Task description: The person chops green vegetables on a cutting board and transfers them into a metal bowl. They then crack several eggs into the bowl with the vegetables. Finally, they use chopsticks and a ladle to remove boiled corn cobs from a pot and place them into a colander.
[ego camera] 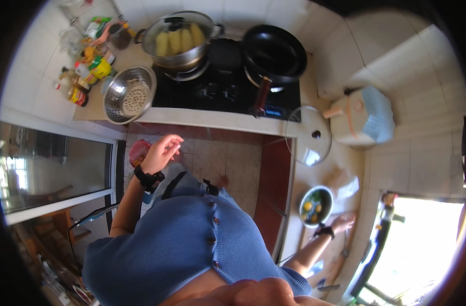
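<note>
My left hand (164, 152) hangs over the floor in front of the counter, its fingers loosely curled around nothing. Over the right-hand counter, my right hand (343, 223) is blurred beside a metal bowl (302, 202); whether its fingers touch or hold something is unclear. Raw egg yolks (308, 207) and chopped greens (316, 197) lie in that bowl. Under my right forearm is a wooden cutting board (308, 238), with a slim metal utensil (345, 250) near its right side.
A lidded steel pot (179, 57) with yellow pieces (175, 42) and a black frying pan (273, 53) stand on the gas stove (221, 99). A steel colander (112, 101) and several bottles (79, 95) are at left. A glass lid (303, 141) overhangs the counter corner by a rice cooker (342, 126).
</note>
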The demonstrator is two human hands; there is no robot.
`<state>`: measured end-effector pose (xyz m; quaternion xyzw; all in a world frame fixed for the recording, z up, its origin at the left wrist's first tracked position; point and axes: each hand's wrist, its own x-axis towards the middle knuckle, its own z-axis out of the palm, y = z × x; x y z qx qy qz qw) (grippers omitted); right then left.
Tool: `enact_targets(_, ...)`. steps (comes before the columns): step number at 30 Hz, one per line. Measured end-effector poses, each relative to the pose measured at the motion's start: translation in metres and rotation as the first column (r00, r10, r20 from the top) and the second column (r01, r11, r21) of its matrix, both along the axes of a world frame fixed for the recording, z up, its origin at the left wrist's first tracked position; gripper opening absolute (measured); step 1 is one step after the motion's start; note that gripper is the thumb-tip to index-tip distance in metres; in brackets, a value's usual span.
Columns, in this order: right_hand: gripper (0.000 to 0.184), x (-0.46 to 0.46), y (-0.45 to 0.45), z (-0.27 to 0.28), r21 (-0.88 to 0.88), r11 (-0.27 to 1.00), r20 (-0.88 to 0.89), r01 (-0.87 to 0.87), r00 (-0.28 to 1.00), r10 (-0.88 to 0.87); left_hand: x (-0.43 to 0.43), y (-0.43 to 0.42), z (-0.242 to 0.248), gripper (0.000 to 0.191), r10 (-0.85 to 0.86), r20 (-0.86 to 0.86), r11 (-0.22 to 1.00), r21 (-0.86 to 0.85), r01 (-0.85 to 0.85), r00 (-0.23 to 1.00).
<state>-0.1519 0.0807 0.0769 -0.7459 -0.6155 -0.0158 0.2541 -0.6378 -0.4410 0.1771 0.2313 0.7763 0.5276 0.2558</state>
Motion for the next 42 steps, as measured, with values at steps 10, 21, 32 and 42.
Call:
enact_targets(10, 0.038, -0.406, -0.203, 0.174, 0.176, 0.346, -0.413, -0.922, 0.25, 0.876, -0.127, -0.131, -0.038, 0.014, 0.506, -0.168, 0.859, 0.18, -0.478, 0.846)
enact_targets(21, 0.043, -0.797, -0.318, 0.187, 0.045, -0.314, 0.085, -0.949, -0.309, 0.947, -0.185, -0.258, -0.057, 0.014, 0.567, -0.247, 0.822, 0.103, -0.561, 0.786)
enact_targets(32, 0.035, -0.867, -0.309, 0.164, -0.315, -0.237, 0.257, -0.919, -0.323, 0.911, -0.178, -0.271, -0.061, 0.014, 0.751, -0.044, 0.654, 0.191, -0.732, 0.659)
enact_targets(42, 0.034, -0.862, -0.306, 0.175, -0.284, -0.283, 0.124, -0.916, -0.328, 0.937, -0.197, -0.229, -0.038, 0.013, 0.725, -0.022, 0.67, 0.252, -0.698, 0.688)
